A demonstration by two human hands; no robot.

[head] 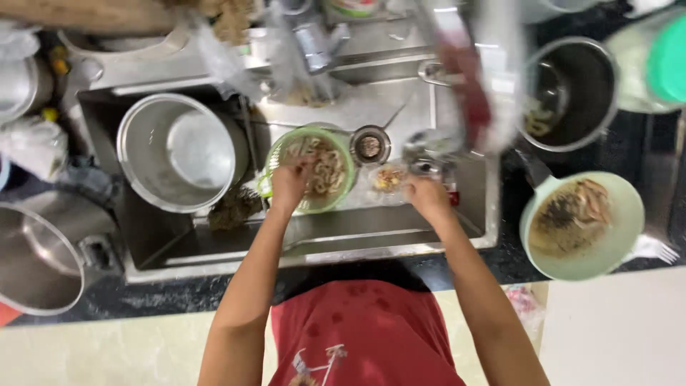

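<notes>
Now my left hand (289, 184) grips the green bowl (312, 170) mid-sink (179, 243); my right hand (427, 196) looks closed near the drain (369, 146), its hold unclear.

Two hands, the left hand (289, 184) and the right hand (427, 198), are in one steel sink (214, 246) set in one dark counter (179, 297). One green strainer bowl (346, 187) of food scraps lies in the sink beside one large steel pot (176, 151) and one drain strainer (369, 146). On the counter: one pale green pan (629, 214), one dark pot (586, 86), one white plastic fork (656, 249), and one steel pot (36, 250) at left.
</notes>
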